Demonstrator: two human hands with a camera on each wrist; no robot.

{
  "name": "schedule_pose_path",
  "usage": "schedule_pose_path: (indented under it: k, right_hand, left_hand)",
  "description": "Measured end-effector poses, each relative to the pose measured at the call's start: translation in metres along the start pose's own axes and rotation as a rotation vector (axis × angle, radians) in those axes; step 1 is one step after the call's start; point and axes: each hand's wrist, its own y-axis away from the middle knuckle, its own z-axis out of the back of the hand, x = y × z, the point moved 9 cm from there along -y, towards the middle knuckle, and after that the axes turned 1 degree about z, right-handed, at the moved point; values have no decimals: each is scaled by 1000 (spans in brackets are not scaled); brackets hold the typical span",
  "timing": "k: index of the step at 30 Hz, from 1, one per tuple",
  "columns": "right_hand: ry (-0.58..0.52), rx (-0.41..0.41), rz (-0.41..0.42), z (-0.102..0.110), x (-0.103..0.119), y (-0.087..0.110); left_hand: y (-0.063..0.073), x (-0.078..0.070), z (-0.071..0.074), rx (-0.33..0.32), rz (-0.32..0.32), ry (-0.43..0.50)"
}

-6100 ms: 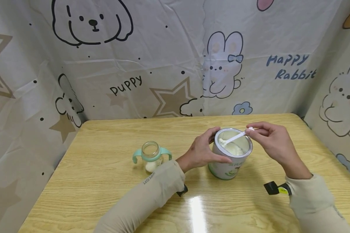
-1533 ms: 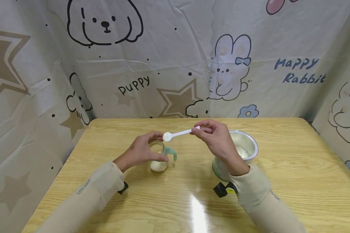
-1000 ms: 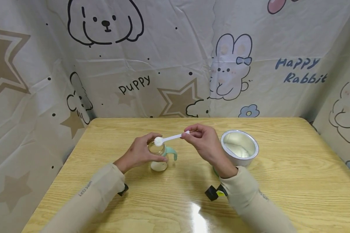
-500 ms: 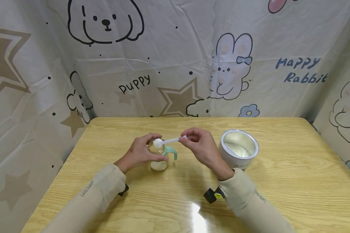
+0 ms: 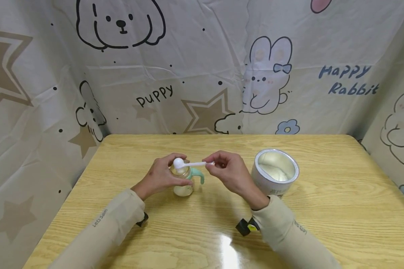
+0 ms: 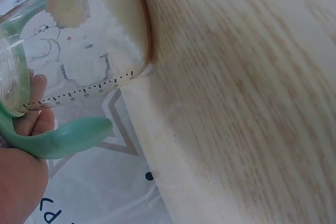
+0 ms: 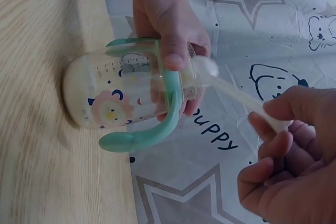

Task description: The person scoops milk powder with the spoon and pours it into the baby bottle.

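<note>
My left hand [image 5: 161, 173] grips a clear baby bottle [image 5: 183, 191] round its neck. The bottle stands upright on the table and has two mint-green handles [image 7: 142, 140]. Pale powder [image 6: 118, 14] lies in its bottom, and a printed scale runs up its side. My right hand [image 5: 230, 170] pinches the end of a white measuring scoop's handle [image 5: 195, 164] between thumb and fingers. The scoop's bowl [image 7: 206, 67] is tipped over at the bottle's mouth, its rounded underside upward in the head view. The left fingers behind the neck are partly hidden.
An uncovered formula can [image 5: 264, 183] with a silver rim stands right of my right hand, pale powder inside. The wooden table [image 5: 326, 209] meets a patterned cloth backdrop [image 5: 202, 67] at its far edge. A small black camera [image 5: 244, 226] hangs from my right wrist.
My left hand went from the can to the bottle. The right hand carried the powder-filled scoop left from the can, lowered it to the bottle's mouth and turned it over.
</note>
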Motion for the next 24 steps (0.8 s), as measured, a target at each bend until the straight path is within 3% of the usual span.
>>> schedule_pose_path:
  k: [11, 17, 24]
  right_hand:
    - [14, -2, 32, 4, 3, 1]
    - [12, 16, -20, 5, 1, 1]
    - [-3, -2, -52, 21, 5, 2]
  left_hand:
    - [0, 1, 1, 10, 19, 18]
    - [-1, 2, 2, 21, 35, 3]
    - [-2, 0, 2, 50, 42, -27]
